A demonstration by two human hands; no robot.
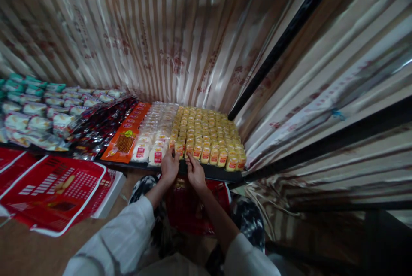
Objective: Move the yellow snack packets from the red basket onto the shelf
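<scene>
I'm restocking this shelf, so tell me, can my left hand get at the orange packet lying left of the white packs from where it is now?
Probably yes. The left hand is at the shelf edge by the yellow packs. The orange packet lies flat at the front, uncovered, with only the low white packs to cross.

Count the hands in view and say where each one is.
2. The left hand and right hand meet at the shelf's front edge, touching the front row of yellow snack packets.

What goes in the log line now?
left hand: touching small yellow wrapped snack packets | right hand: beside it | red plastic basket: below
</scene>
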